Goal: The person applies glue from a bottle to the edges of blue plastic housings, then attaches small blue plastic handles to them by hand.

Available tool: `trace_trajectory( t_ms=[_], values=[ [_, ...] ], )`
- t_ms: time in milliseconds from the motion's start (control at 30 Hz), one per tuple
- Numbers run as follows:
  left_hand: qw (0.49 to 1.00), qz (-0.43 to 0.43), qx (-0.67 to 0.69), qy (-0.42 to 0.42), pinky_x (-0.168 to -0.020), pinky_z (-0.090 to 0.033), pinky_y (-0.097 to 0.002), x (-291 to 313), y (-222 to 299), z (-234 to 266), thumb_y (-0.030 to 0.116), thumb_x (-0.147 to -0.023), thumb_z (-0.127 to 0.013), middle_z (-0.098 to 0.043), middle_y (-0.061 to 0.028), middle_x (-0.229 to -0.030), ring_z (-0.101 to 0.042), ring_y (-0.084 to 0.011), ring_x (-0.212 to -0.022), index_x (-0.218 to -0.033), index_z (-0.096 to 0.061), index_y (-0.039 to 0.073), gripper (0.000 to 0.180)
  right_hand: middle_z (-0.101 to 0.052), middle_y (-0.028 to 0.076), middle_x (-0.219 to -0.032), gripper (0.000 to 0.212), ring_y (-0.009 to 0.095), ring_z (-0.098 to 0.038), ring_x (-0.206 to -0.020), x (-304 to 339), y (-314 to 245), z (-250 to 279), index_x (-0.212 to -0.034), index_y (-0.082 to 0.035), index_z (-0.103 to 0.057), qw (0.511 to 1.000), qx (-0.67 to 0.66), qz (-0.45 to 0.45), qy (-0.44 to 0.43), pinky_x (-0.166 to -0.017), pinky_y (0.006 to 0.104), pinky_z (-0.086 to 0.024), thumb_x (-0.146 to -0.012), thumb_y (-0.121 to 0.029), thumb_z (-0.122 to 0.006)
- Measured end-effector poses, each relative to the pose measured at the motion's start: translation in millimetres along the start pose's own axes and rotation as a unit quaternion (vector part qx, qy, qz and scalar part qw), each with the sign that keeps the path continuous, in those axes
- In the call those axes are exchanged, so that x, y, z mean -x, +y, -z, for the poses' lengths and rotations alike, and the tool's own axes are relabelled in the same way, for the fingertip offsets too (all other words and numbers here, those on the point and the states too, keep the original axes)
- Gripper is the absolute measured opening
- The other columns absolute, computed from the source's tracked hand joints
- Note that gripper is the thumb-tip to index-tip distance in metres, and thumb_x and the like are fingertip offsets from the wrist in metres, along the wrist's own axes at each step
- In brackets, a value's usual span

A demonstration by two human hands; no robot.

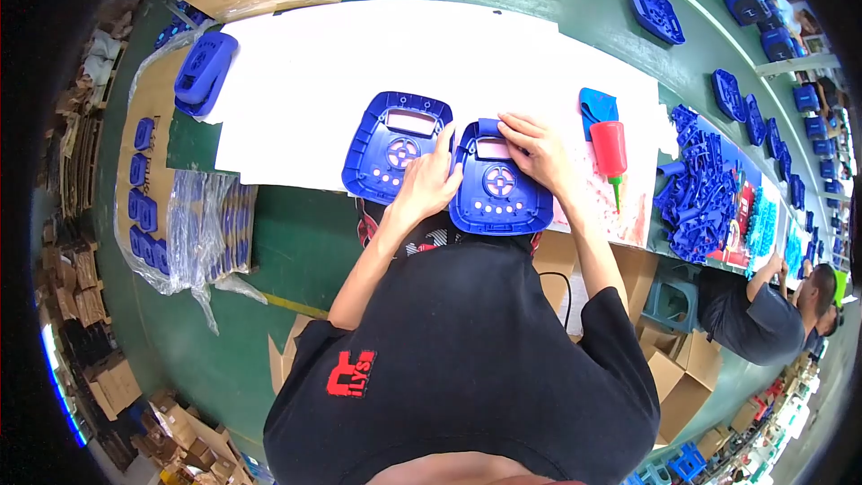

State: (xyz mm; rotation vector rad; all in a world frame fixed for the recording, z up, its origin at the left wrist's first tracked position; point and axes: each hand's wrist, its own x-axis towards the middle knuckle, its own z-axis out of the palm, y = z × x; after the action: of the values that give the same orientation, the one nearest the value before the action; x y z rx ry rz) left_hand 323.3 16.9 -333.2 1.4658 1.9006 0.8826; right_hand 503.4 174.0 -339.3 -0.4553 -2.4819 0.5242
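Observation:
Two blue plastic housings lie side by side near the front edge of the white work surface, inner sides up, each with a rectangular window, a round cluster of openings and a row of small holes. My right hand [536, 148] grips the upper right of the right-hand housing [500, 208], fingers bent over its top edge by the window. My left hand [433, 178] is closed at that housing's left edge, its index finger reaching up between the two. The left-hand housing [373, 145] lies partly under my left hand. My left fingertips are partly hidden.
A red squeeze bottle [609, 151] with a green nozzle lies right, by a blue cloth-like piece [598, 106]. Beyond it is a pile of blue parts [696, 193]. Another blue housing [205, 74] sits far left. A co-worker [763, 319] is at the right; wrapped boxes [208, 220] stand left.

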Motion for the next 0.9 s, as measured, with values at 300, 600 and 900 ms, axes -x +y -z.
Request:
trace_trajectory(
  t_ms=[300,600,900],
  values=[
    [0.989,-0.053,-0.116,0.071,-0.065,-0.049,-0.0434,2.6,13.2,2.6,0.018,-0.084,-0.066,-0.056,-0.0139,-0.072,-0.059,-0.0331,-0.065,-0.137,-0.040,0.004,0.061,-0.065,0.017,-0.117,0.030,0.031,-0.062,-0.110,-1.5,-0.9,3.5,-0.111,0.001,-0.065,0.994,-0.082,-0.061,-0.034,-0.094,0.0375,-0.050,-0.081,0.002,-0.065],
    [0.947,-0.222,-0.205,0.107,-0.091,-0.042,-0.0425,-42.9,11.3,-12.5,0.019,-0.075,-0.074,-0.060,-0.0128,-0.107,-0.055,-0.0293,-0.102,-0.112,-0.062,0.003,0.043,-0.065,0.015,-0.119,0.031,0.031,-0.061,-0.111,0.4,1.0,-2.9,-0.111,-0.001,-0.066,0.997,-0.067,-0.014,-0.041,-0.095,0.0378,-0.049,-0.080,0.001,-0.065],
    [0.934,-0.234,-0.236,0.129,-0.099,-0.035,-0.0497,-46.5,7.3,-21.4,0.021,-0.079,-0.070,-0.060,-0.0106,-0.109,-0.054,-0.0270,-0.110,-0.102,-0.068,0.005,0.028,-0.061,0.013,-0.126,0.039,0.032,-0.058,-0.116,5.6,3.2,-3.7,-0.117,-0.007,-0.066,0.998,0.017,0.024,-0.056,-0.099,0.0396,-0.047,-0.079,-0.011,-0.068]
  ],
)
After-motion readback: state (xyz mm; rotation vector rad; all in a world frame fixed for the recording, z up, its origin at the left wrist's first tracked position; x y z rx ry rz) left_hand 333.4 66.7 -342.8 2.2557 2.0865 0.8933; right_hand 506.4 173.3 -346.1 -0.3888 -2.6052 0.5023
